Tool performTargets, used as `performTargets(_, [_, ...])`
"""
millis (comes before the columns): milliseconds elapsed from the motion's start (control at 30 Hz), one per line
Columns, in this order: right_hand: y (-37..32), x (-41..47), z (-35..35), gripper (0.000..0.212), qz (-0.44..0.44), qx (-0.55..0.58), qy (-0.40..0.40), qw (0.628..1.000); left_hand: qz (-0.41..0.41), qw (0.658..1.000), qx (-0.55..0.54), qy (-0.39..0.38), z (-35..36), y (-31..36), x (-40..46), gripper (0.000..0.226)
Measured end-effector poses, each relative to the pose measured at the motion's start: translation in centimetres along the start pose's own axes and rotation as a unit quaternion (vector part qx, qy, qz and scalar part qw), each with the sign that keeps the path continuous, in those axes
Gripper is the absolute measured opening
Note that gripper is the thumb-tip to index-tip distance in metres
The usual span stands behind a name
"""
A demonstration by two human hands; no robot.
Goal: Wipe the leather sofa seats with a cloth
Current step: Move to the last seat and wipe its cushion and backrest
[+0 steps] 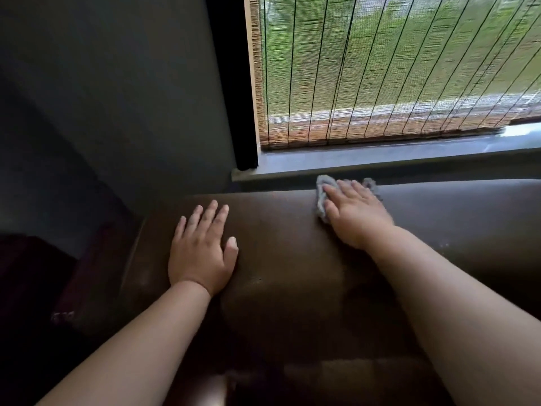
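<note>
We see grey cloth (322, 197) on top of brown leather sofa (287, 259) backrest, near its far edge. Right hand (355, 213) lies flat on cloth, fingers straight, pressing it against sofa leather; cloth edges show beyond fingertips and beside thumb. Left hand (202, 253) rests flat on sofa top, left of cloth, fingers spread, nothing held. Beyond sofa we note window sill (380, 159), bamboo blind (395, 68) above it, dark wall (117, 98) to left.

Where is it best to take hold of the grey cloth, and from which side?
Pinch the bunched flap of the grey cloth left of the right hand, coming from the left. That fold stands free of the sofa; the rest lies flat under the palm.
</note>
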State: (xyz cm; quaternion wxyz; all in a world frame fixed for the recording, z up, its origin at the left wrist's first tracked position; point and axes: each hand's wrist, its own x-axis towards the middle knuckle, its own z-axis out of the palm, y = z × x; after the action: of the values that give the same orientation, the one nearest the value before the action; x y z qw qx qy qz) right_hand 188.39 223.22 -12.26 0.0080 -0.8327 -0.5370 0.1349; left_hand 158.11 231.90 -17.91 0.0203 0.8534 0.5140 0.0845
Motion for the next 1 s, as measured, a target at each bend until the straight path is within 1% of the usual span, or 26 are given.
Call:
performTargets(67, [-2.8,-1.1,0.6,0.060,-0.006,-0.014,0.001,1.000,0.000,1.000,0.001,-0.001,-0.1,0.1,0.0,0.073])
performTargets(100, [-5.1,-2.0,1.1,0.060,-0.032,-0.013,-0.001,0.999,0.000,1.000,0.000,-0.001,-0.1,0.0,-0.1,0.073])
performTargets(167, [-9.0,-4.4,2.5,0.060,-0.114,-0.009,0.000,0.993,0.005,1.000,0.003,0.002,0.0,-0.1,-0.1,0.073])
performTargets(233, [-9.8,-6.0,3.4,0.059,-0.173,-0.010,-0.006,0.985,0.011,1.000,0.002,0.007,0.2,-0.3,0.0,0.073])
performTargets(267, [-8.6,-6.3,3.3,0.059,-0.175,-0.009,-0.007,0.984,0.012,1.000,0.000,0.005,0.2,-0.4,0.0,0.072])
performTargets(333, [-3.9,-6.3,3.1,0.060,-0.130,-0.010,0.013,0.991,0.008,1.000,0.004,0.002,0.1,-0.4,-0.1,0.071])
performTargets(433, [4.5,-7.1,2.0,0.061,0.001,-0.018,0.033,0.999,0.009,1.000,0.007,0.006,0.1,-0.2,-0.2,0.070])
performTargets(467, [6.1,-7.4,1.7,0.062,0.037,-0.018,0.042,0.998,0.003,1.000,0.005,0.011,0.2,-0.2,-0.3,0.070])
performTargets(500, [6.3,-7.6,1.5,0.062,0.061,-0.018,0.051,0.997,0.001,1.000,0.004,0.018,0.1,-0.2,-0.2,0.070])
performTargets(567, [3.4,-8.2,1.9,0.060,0.070,-0.011,0.056,0.996,0.005,1.000,0.006,0.020,0.0,0.1,-0.1,0.069])
performTargets(633, [-2.5,-9.0,3.3,0.059,0.013,0.005,0.054,0.998,-0.001,1.000,0.008,0.016,-0.3,0.2,-0.2,0.070])
performTargets(700, [-8.2,-10.2,5.3,0.060,-0.083,0.005,0.056,0.995,0.006,1.000,0.008,0.019,-0.3,0.1,-0.3,0.072])
performTargets(733, [-9.8,-10.6,6.2,0.060,-0.122,0.000,0.054,0.991,0.008,1.000,0.001,0.022,-0.3,0.0,-0.4,0.072])
performTargets(800, [-9.1,-10.7,6.6,0.060,-0.154,-0.015,0.068,0.986,0.010,1.000,-0.006,0.029,-0.3,-0.1,-0.4,0.072])
performTargets(867, [-4.6,-10.4,6.5,0.063,-0.128,-0.026,0.092,0.987,0.009,1.000,-0.005,0.027,-0.2,0.1,-0.3,0.072])
performTargets(900, [-1.7,-10.5,6.2,0.065,-0.095,-0.027,0.104,0.990,0.007,1.000,-0.007,0.025,-0.2,0.1,-0.3,0.072])
performTargets(933, [1.2,-10.8,6.0,0.067,-0.050,-0.023,0.120,0.991,0.003,1.000,-0.007,0.024,-0.1,0.1,-0.5,0.071])
performTargets(1000, [5.3,-11.8,5.6,0.071,0.060,0.002,0.182,0.981,-0.005,0.999,-0.006,0.052,0.1,0.0,-0.8,0.070])
